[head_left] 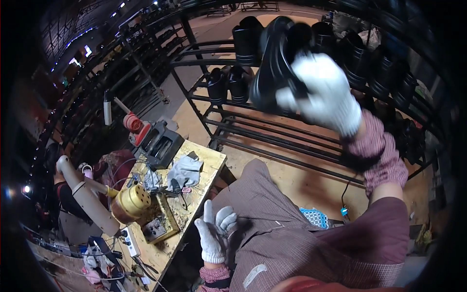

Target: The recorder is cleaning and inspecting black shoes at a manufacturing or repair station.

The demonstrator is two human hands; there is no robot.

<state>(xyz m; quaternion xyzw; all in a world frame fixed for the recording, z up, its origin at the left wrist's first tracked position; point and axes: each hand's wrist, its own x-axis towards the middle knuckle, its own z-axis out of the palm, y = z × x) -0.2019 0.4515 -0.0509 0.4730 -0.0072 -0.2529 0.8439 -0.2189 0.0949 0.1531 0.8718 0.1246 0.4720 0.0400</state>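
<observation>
My right hand [325, 90], in a white knit glove and smeared by motion, is raised in front of a black metal rack [287, 140]. Its fingers are closed on a glossy black shoe [275, 73], which is blurred too and hides some of the shoes behind it. Low beside the workbench [214, 156], my left hand [216, 232] wears a similar glove. Its fingers stand apart and nothing is in them; it hovers near my lap.
More black shoes [227, 83] stand on the rack. The bench holds a beige heat gun [92, 204], a yellow perforated metal drum [131, 202], a grey cloth [185, 171], a red-and-black machine [158, 143], and a white power strip [130, 242]. Another person [73, 209] sits beyond it.
</observation>
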